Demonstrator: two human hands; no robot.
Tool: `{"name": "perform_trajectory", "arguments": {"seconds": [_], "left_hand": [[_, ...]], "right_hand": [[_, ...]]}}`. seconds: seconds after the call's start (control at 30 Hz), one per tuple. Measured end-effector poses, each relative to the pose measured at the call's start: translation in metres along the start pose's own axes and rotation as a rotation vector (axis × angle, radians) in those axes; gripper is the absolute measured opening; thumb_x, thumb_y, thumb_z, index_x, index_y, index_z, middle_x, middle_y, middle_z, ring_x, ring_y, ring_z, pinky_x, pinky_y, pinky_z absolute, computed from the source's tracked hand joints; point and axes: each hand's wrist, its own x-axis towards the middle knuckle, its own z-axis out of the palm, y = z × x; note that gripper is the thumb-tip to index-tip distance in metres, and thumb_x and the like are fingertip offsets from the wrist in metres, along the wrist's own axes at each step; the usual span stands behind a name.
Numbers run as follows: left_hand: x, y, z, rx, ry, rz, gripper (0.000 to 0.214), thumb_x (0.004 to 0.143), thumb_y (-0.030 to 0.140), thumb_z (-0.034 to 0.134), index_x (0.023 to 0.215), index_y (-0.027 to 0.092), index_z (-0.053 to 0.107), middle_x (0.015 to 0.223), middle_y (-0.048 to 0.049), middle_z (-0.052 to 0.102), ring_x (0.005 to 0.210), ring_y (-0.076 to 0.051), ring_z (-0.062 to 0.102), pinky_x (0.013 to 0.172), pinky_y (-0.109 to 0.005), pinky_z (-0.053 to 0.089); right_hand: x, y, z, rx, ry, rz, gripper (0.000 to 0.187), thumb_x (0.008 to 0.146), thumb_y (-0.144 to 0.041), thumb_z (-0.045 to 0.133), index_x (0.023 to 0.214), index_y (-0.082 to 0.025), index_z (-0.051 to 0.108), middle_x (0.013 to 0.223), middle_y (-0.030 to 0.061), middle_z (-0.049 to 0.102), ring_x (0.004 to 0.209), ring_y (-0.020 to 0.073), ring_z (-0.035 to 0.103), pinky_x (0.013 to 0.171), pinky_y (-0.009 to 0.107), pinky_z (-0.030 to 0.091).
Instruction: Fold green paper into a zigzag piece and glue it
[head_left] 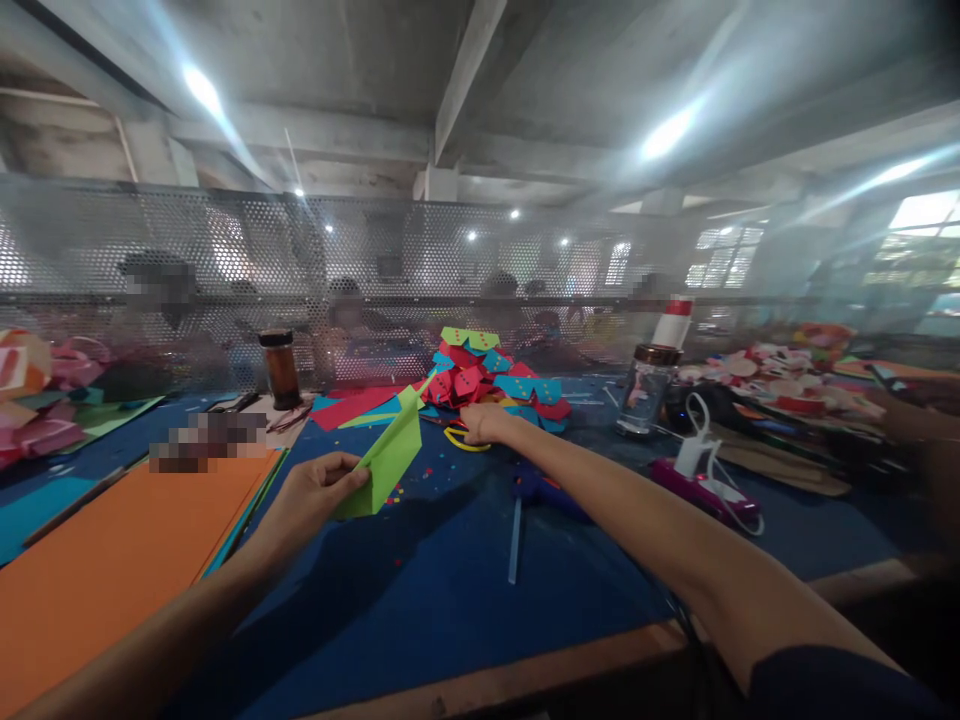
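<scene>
My left hand (330, 485) pinches a folded sheet of bright green paper (394, 455) between thumb and fingers, holding it up over the blue table. My right hand (484, 424) is stretched far forward, its fingers curled down onto the yellow handles of a pair of scissors (466, 441); the blades are hard to make out. Just behind the right hand rises a pile of folded red, blue and green paper pieces (465, 380) with punched dots. Under my right forearm lies a blue glue gun (551, 490) with a clear glue stick (515, 540) poking out.
Orange paper sheets (135, 540) are stacked at the left. A dark drink bottle (281, 370) and a clear bottle (643, 390) stand farther back. At the right lie a purple power strip (705, 492) with a white cable and a paper heap (780, 385). A perforated metal screen (390, 250) borders the back.
</scene>
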Motion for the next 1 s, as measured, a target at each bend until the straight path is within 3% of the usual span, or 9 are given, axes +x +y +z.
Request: {"name": "perform_trajectory", "arguments": {"seconds": [0.27, 0.43, 0.5, 0.63, 0.7, 0.77, 0.87, 1.0], "left_hand": [[0.001, -0.003, -0.001, 0.023, -0.013, 0.024, 0.029, 0.070, 0.044, 0.073, 0.079, 0.018, 0.068, 0.066, 0.0015, 0.069, 0.056, -0.014, 0.062, 0.054, -0.023, 0.047], [0.006, -0.003, -0.008, -0.004, -0.001, 0.033, 0.033, 0.069, 0.047, 0.076, 0.080, 0.017, 0.067, 0.067, 0.0020, 0.066, 0.057, -0.014, 0.060, 0.054, -0.023, 0.046], [0.008, -0.003, -0.011, -0.025, 0.014, 0.041, 0.036, 0.067, 0.050, 0.076, 0.080, 0.017, 0.067, 0.066, 0.0017, 0.065, 0.056, -0.013, 0.059, 0.052, -0.023, 0.045], [0.011, -0.001, -0.016, -0.063, 0.066, 0.046, 0.034, 0.068, 0.049, 0.076, 0.080, 0.018, 0.069, 0.064, 0.0014, 0.065, 0.052, -0.012, 0.055, 0.049, -0.022, 0.042], [0.011, 0.002, -0.017, -0.075, 0.089, 0.053, 0.031, 0.068, 0.047, 0.076, 0.078, 0.019, 0.069, 0.063, 0.0015, 0.064, 0.051, -0.011, 0.054, 0.048, -0.021, 0.041], [0.010, 0.005, -0.017, -0.087, 0.110, 0.055, 0.029, 0.067, 0.045, 0.077, 0.078, 0.019, 0.069, 0.062, 0.0022, 0.064, 0.049, -0.011, 0.053, 0.047, -0.021, 0.041], [0.009, 0.012, -0.019, -0.119, 0.133, 0.041, 0.030, 0.065, 0.044, 0.079, 0.076, 0.018, 0.068, 0.058, 0.0040, 0.063, 0.045, -0.009, 0.051, 0.042, -0.019, 0.037], [0.008, 0.017, -0.022, -0.148, 0.178, 0.037, 0.034, 0.061, 0.043, 0.082, 0.078, 0.017, 0.067, 0.060, 0.0043, 0.065, 0.045, -0.008, 0.053, 0.042, -0.018, 0.037]], "right_hand": [[-0.011, 0.006, 0.002, 0.102, 0.110, 0.033, 0.034, 0.093, -0.033, 0.060, 0.122, -0.015, 0.057, 0.122, 0.0108, 0.059, 0.103, 0.0230, 0.061, 0.086, 0.042, 0.053], [-0.036, 0.019, 0.001, 0.265, 0.243, 0.066, 0.025, 0.079, -0.033, 0.071, 0.091, -0.011, 0.069, 0.099, 0.0171, 0.069, 0.098, 0.0322, 0.064, 0.076, 0.035, 0.049], [-0.048, 0.021, 0.000, 0.352, 0.282, 0.051, 0.028, 0.080, -0.038, 0.067, 0.093, -0.013, 0.067, 0.096, 0.0149, 0.070, 0.092, 0.0297, 0.066, 0.070, 0.031, 0.048], [-0.073, 0.009, 0.005, 0.577, 0.283, -0.120, 0.030, 0.093, -0.039, 0.043, 0.106, -0.017, 0.059, 0.079, 0.0046, 0.068, 0.066, 0.0154, 0.064, 0.057, 0.023, 0.046], [-0.084, -0.002, 0.009, 0.968, 0.249, -0.316, 0.027, 0.089, -0.032, 0.045, 0.107, -0.016, 0.056, 0.077, 0.0035, 0.064, 0.058, 0.0129, 0.058, 0.054, 0.023, 0.045], [-0.094, -0.012, 0.010, 1.111, 0.235, -0.447, 0.022, 0.084, -0.029, 0.051, 0.102, -0.017, 0.056, 0.083, 0.0023, 0.062, 0.057, 0.0102, 0.053, 0.053, 0.022, 0.043], [-0.111, -0.020, 0.005, 0.984, 0.227, -0.516, 0.017, 0.086, -0.032, 0.054, 0.095, -0.018, 0.058, 0.079, 0.0001, 0.058, 0.063, 0.0110, 0.052, 0.058, 0.022, 0.040], [-0.126, -0.020, 0.000, 0.794, 0.213, -0.461, 0.020, 0.089, -0.035, 0.053, 0.081, -0.017, 0.057, 0.078, 0.0022, 0.059, 0.069, 0.0143, 0.053, 0.062, 0.025, 0.038]]}}
